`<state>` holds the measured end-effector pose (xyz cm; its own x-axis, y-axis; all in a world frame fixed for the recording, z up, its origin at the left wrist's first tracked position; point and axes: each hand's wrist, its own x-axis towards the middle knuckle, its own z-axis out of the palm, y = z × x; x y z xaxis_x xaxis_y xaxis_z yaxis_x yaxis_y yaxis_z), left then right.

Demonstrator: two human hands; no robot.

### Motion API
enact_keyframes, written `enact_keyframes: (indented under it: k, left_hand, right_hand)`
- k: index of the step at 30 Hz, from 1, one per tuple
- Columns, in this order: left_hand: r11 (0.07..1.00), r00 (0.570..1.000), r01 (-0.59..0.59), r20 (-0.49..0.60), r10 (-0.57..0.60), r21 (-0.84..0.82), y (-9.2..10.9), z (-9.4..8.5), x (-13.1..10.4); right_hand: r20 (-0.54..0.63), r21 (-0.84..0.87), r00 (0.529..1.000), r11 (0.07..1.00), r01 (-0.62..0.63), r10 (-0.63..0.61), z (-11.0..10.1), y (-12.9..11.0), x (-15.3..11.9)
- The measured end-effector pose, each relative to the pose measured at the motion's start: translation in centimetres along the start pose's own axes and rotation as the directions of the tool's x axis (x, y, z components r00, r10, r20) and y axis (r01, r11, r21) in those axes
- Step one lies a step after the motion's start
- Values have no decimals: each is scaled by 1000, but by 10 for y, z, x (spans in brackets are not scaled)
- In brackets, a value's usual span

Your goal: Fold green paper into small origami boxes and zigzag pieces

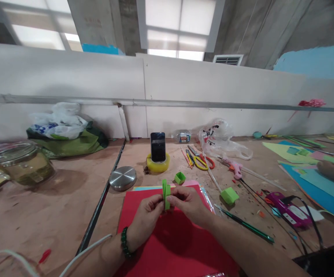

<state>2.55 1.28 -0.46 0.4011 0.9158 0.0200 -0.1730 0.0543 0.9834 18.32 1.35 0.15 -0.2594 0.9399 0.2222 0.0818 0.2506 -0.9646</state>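
Between my two hands is a folded green paper piece [167, 197], held upright over a red sheet [181, 238]. My left hand [149, 211], with a dark green bead bracelet at its wrist, pinches the left side of the piece. On its right side, the thumb and fingers of my right hand [188, 203] are closed on it. A small open green paper box [180, 177] sits just beyond the red sheet. Another green paper box [229, 196] lies to the right, beside a clear stick.
A phone [158, 147] stands on a yellow roll [158, 164], with a round metal lid [123, 178] to its left. Scissors [200, 162], a pink glue gun [235, 168], a green pen [250, 227] and a purple power strip [291, 211] lie right. Another person's hand [331, 171] is far right.
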Motion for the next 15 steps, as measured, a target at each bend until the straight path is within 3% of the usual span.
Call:
enact_keyframes:
  k: [5,9,12,15]
  left_hand:
    - [999,999,16,-29,-16,-28,-2,-2,2]
    - [994,992,32,-116,-44,-102,0,-5,5]
    - [979,983,70,-154,-100,-192,3,-6,7]
    - [961,970,81,-203,-137,-264,4,-8,8]
  right_hand:
    - [18,-104,1000,994,27,-26,-2,-4,-2]
    - [75,-297,968,922,250,-238,-2,-6,-6]
    - [207,-479,856,713,512,-475,-1,-3,-8]
    - [406,-614,721,416,670,-562,0,0,-8]
